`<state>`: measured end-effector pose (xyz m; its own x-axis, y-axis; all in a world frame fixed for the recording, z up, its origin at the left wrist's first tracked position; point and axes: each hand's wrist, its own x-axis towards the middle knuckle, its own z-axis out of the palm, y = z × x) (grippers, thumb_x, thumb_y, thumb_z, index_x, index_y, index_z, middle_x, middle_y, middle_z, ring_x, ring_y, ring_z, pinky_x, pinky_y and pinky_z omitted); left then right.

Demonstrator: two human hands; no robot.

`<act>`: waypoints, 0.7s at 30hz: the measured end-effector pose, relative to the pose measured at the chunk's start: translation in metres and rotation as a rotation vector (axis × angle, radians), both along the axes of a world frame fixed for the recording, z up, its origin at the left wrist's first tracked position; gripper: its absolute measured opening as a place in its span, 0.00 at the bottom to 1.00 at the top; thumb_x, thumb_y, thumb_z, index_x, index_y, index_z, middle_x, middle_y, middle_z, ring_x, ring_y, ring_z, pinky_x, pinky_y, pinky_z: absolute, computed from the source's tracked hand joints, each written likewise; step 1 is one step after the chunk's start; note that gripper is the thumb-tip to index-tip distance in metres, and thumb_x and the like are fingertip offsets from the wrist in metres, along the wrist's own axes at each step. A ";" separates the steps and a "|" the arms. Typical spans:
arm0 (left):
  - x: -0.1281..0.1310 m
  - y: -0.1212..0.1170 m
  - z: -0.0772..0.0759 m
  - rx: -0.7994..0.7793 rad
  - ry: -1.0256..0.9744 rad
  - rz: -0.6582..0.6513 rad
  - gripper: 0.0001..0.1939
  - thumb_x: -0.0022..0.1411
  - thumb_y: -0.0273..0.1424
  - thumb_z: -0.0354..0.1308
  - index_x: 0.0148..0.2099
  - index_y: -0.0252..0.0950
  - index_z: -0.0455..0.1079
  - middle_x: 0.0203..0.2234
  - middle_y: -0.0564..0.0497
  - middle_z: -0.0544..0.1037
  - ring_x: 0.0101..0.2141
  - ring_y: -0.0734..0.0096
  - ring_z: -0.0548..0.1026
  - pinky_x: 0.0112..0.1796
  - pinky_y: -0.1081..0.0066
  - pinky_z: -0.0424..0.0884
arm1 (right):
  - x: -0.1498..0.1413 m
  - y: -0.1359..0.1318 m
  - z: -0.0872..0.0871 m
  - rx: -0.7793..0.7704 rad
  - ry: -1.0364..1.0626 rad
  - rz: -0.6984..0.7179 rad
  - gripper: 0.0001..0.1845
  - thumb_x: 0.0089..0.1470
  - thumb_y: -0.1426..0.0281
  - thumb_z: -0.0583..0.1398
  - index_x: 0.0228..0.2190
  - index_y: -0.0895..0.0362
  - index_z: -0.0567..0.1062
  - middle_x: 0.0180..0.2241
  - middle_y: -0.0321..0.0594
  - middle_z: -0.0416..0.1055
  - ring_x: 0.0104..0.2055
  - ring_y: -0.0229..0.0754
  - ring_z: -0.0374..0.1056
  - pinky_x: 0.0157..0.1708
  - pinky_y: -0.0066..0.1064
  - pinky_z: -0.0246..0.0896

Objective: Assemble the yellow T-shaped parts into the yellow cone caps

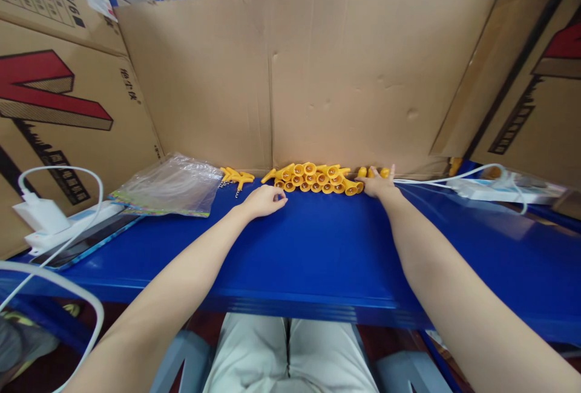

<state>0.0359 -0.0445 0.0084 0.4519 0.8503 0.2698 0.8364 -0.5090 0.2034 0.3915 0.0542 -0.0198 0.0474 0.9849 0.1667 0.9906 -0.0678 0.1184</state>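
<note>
My left hand [265, 201] rests at the left end of a yellow pile, its fingers curled in with nothing visible in them. The pile is made of yellow cone-shaped pieces [310, 169], stacked in rows with most of their hollow ends facing me. At the pile's right end my right hand [380, 186] reaches out with fingers apart, touching or just over small rounded yellow pieces [362, 172]; the hand partly hides them. Left of my left hand lie several corkscrews with yellow handles [239, 178] and metal spirals.
Clear plastic bags [175, 190] lie at the left on the blue table [313, 254]. Further left are a phone [86, 241] and a white charger [43, 214] with a cable. A power strip [503, 190] sits at the right. Cardboard [354, 72] walls the back and sides.
</note>
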 end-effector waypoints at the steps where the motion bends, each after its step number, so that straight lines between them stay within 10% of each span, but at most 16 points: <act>1: -0.001 0.000 0.001 0.010 0.008 0.028 0.13 0.61 0.35 0.53 0.41 0.36 0.76 0.30 0.48 0.80 0.31 0.67 0.76 0.34 0.71 0.67 | 0.001 -0.001 -0.001 0.009 0.003 0.005 0.28 0.57 0.72 0.48 0.58 0.48 0.67 0.66 0.48 0.52 0.69 0.59 0.38 0.55 0.71 0.09; 11: -0.047 0.016 0.003 0.104 0.060 0.644 0.21 0.60 0.32 0.51 0.54 0.32 0.70 0.54 0.35 0.71 0.55 0.47 0.67 0.52 0.58 0.66 | 0.007 -0.031 -0.004 -0.075 0.046 -0.021 0.30 0.54 0.76 0.51 0.58 0.48 0.66 0.64 0.49 0.56 0.69 0.57 0.40 0.56 0.72 0.15; 21: -0.055 0.029 -0.007 -0.067 0.049 0.655 0.21 0.56 0.37 0.55 0.53 0.44 0.72 0.58 0.45 0.69 0.58 0.44 0.63 0.52 0.51 0.65 | 0.003 -0.055 -0.001 -0.117 0.156 -0.045 0.32 0.56 0.74 0.47 0.62 0.51 0.62 0.63 0.55 0.56 0.65 0.64 0.51 0.54 0.77 0.21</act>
<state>-0.0192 -0.0157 0.0013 -0.1542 0.9677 0.1994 0.9779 0.1207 0.1707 0.3944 -0.0004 -0.0205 0.1079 0.9934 0.0388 0.9939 -0.1070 -0.0264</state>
